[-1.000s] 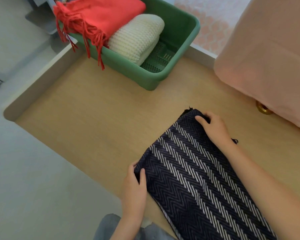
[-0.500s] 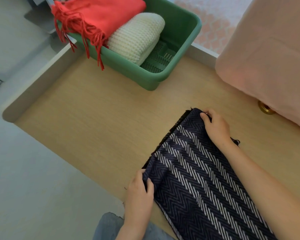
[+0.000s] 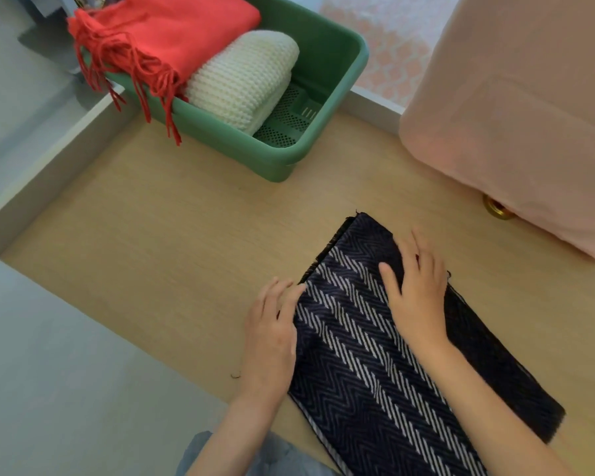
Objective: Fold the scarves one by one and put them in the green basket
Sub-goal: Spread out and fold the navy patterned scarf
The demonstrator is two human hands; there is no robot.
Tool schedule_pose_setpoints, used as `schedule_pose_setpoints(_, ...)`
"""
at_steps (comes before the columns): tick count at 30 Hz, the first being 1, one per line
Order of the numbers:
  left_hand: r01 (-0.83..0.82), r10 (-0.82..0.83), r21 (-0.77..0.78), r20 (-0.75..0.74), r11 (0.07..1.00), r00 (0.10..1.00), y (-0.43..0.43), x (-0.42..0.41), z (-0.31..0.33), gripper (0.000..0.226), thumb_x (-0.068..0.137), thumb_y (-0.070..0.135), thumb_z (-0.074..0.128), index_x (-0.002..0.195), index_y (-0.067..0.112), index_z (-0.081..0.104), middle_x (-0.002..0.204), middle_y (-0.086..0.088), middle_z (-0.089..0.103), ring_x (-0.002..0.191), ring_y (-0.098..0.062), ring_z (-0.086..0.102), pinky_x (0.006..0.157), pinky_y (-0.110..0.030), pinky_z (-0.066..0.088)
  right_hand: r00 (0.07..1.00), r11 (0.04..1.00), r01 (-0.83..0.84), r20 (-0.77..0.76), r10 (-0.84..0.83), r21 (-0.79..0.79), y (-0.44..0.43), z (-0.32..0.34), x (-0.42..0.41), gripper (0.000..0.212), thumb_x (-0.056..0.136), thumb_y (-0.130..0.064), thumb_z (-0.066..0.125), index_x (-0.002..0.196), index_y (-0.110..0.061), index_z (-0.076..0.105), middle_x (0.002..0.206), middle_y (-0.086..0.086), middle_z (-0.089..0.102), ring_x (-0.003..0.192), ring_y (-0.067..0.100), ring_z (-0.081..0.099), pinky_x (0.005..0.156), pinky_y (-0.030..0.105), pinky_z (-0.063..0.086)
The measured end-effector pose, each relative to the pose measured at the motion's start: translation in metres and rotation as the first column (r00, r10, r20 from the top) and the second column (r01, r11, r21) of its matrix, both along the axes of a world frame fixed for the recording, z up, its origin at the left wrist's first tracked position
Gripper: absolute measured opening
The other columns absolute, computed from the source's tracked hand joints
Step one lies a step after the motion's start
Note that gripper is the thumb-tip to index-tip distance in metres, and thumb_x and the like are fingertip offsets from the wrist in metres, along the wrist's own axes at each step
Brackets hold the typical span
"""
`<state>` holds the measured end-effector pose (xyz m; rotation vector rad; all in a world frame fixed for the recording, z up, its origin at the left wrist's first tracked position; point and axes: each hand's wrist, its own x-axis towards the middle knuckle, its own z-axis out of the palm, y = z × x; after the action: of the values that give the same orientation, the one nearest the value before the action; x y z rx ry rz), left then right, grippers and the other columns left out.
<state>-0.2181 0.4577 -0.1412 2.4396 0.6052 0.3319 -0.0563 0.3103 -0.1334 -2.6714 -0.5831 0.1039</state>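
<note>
A dark navy scarf (image 3: 368,355) with white zigzag stripes lies flat and folded lengthwise on the wooden table, running from the middle toward the near right. My left hand (image 3: 272,331) rests at its left edge with straight fingers touching the fringe. My right hand (image 3: 414,286) lies flat on the scarf's far end, fingers spread. The green basket (image 3: 323,139) stands at the back and holds a folded red fringed scarf (image 3: 172,36) and a folded cream knitted scarf (image 3: 244,80).
A large pink cloth-covered shape (image 3: 516,108) stands at the right, with a brass knob (image 3: 497,208) under its edge. The wooden table (image 3: 172,235) has a raised grey rim (image 3: 49,170) along its left side.
My left hand let go of the pinched scarf edge and now rests with straight fingers beside it. My right hand opened and moved flat onto the scarf's top.
</note>
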Motion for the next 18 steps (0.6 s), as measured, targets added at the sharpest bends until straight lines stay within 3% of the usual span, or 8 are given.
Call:
schedule_pose_setpoints(3, 0.269, -0.270, -0.027, -0.049, 0.963, 0.962, 0.007, 0.032, -0.015, 0.062, 0.084, -0.009, 0.062, 0.140, 0.012, 0.046, 0.151, -0.005, 0.037, 0.144, -0.017, 0.021, 0.114, -0.035, 0.025, 0.990, 0.990, 0.126, -0.055, -0.129, -0.060, -0.038, -0.001, -0.054, 0.063, 0.098, -0.056, 0.024, 0.153, -0.029, 0.009, 0.161, -0.001, -0.004, 0.147, 0.018, -0.004, 0.117, 0.031, -0.009)
schedule_pose_setpoints(5, 0.402, -0.406, -0.058, -0.117, 0.914, 0.906, 0.010, 0.049, -0.030, 0.064, 0.093, -0.002, 0.051, 0.150, 0.016, 0.028, 0.159, 0.001, 0.016, 0.147, -0.008, 0.000, 0.119, -0.033, 0.012, 0.951, 0.965, 0.236, -0.176, -0.254, -0.116, -0.059, -0.010, -0.082, 0.068, 0.093, -0.067, 0.011, 0.149, -0.035, -0.012, 0.158, -0.003, -0.020, 0.144, 0.015, -0.020, 0.117, 0.034, -0.012)
schedule_pose_setpoints(7, 0.497, -0.495, -0.035, -0.157, 0.867, 0.854, 0.014, 0.058, -0.045, 0.056, 0.102, 0.010, 0.036, 0.153, 0.017, 0.015, 0.160, 0.005, 0.003, 0.146, -0.004, -0.011, 0.121, -0.031, 0.005, 0.914, 0.937, 0.271, -0.247, -0.323, -0.222, -0.076, -0.025, -0.099, 0.070, 0.089, -0.070, 0.001, 0.144, -0.035, -0.024, 0.157, -0.001, -0.024, 0.141, 0.014, -0.028, 0.118, 0.039, -0.010)
schedule_pose_setpoints(9, 0.536, -0.525, 0.025, -0.174, 0.844, 0.833, 0.018, 0.059, -0.055, 0.050, 0.104, 0.020, 0.024, 0.153, 0.017, 0.013, 0.161, 0.003, 0.005, 0.148, -0.007, -0.006, 0.121, -0.031, 0.003, 0.942, 0.928, 0.201, -0.198, -0.271, -0.315, -0.089, -0.036, -0.104, 0.072, 0.091, -0.069, -0.001, 0.149, -0.029, -0.016, 0.160, 0.004, -0.013, 0.145, 0.019, -0.019, 0.118, 0.040, -0.006)
schedule_pose_setpoints(12, 0.496, -0.467, 0.106, -0.214, 0.862, 0.858, 0.022, 0.055, -0.057, 0.050, 0.105, 0.031, 0.019, 0.153, 0.018, 0.018, 0.160, 0.004, 0.013, 0.148, -0.009, 0.001, 0.120, -0.031, 0.001, 0.981, 0.930, 0.028, -0.168, -0.096, -0.367, -0.110, -0.040, -0.080, 0.069, 0.096, -0.062, 0.013, 0.153, -0.024, 0.003, 0.161, 0.004, -0.001, 0.148, 0.025, -0.004, 0.119, 0.038, -0.002)
schedule_pose_setpoints(18, 0.383, -0.308, 0.259, -0.287, 0.887, 0.907, 0.007, 0.050, -0.055, 0.053, 0.103, 0.030, 0.018, 0.153, 0.012, 0.017, 0.161, 0.000, 0.013, 0.149, -0.018, 0.008, 0.119, -0.042, 0.004, 0.968, 0.882, -0.245, -0.157, 0.197, -0.403, -0.139, -0.038, 0.003, 0.069, 0.095, -0.065, 0.014, 0.153, -0.030, 0.000, 0.161, -0.002, -0.007, 0.147, 0.018, -0.012, 0.118, 0.035, -0.007)
